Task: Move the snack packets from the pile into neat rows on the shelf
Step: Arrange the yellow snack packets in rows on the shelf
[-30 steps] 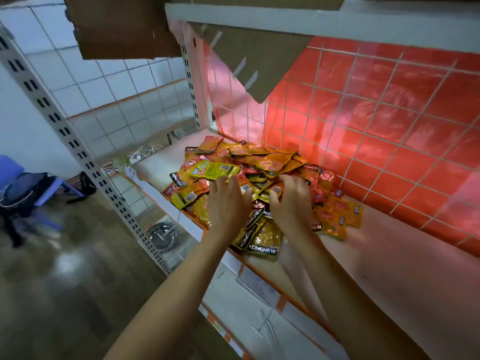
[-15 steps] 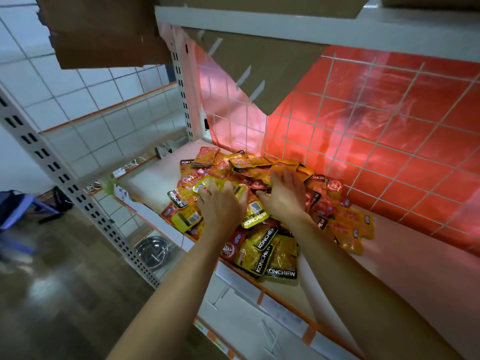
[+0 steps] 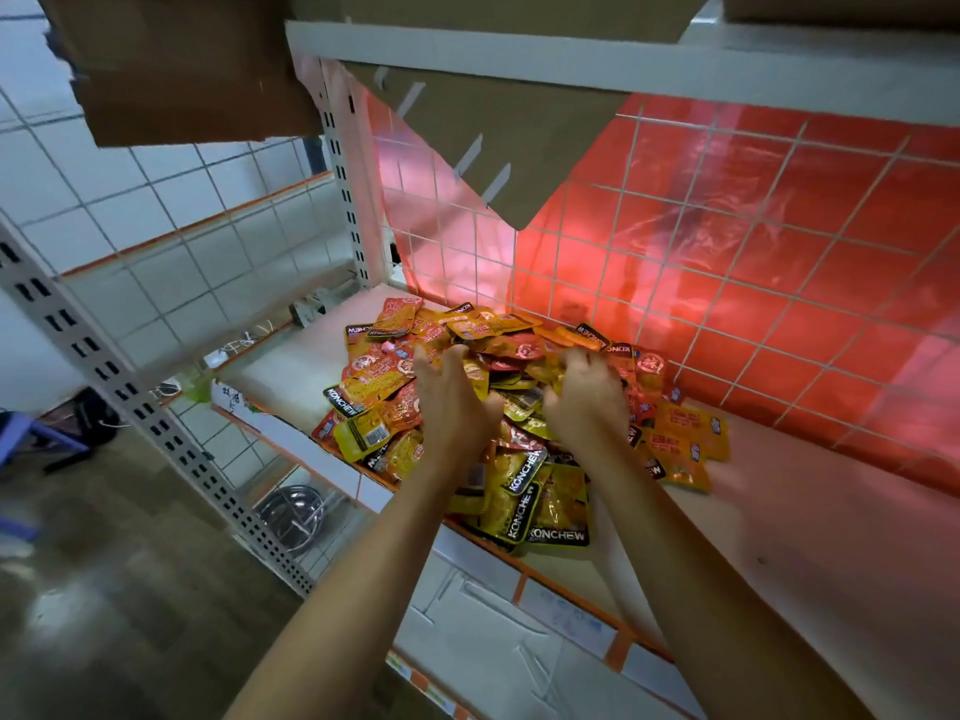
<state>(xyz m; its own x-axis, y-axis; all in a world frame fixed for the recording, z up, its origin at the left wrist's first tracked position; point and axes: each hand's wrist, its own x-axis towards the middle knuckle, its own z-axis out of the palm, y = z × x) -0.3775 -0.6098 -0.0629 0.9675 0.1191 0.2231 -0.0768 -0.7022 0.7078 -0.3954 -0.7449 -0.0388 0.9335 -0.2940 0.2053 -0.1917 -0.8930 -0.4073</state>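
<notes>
Yellow, orange and red shiny snack packets [image 3: 384,407] are heaped in a messy pile on the pale flat shelf board [image 3: 779,537]. The pile is found near the left end of the board. Its back edge is pushed up close to the red shiny back wall [image 3: 779,226], which is covered by a white wire grid [image 3: 613,236]. The packets are laid over one another, every which way. The word KONCHEW is printed on many of them. A few yellow packets with black edges [image 3: 558,517] are laid right at the front edge of the board. Some orange packets [image 3: 685,439] are spread flat at the right side of the pile.

Both bare hands are placed in the middle of the pile, near each other. The left hand [image 3: 452,407] is held loose among the packets, with its fingers straight and its thumb spread out. Nothing is gripped by it. The right hand [image 3: 587,402] is laid on top of the pile, with its fingers [image 3: 582,358] bent down into the packets. It cannot be told if a packet is grasped there.

A brown cardboard flap [image 3: 483,142] is hung down from the white shelf above [image 3: 623,70]. A white metal post with small slots [image 3: 130,402] is stood at the left. A shiny metal bowl [image 3: 296,511] is seen lower down, under the board.
</notes>
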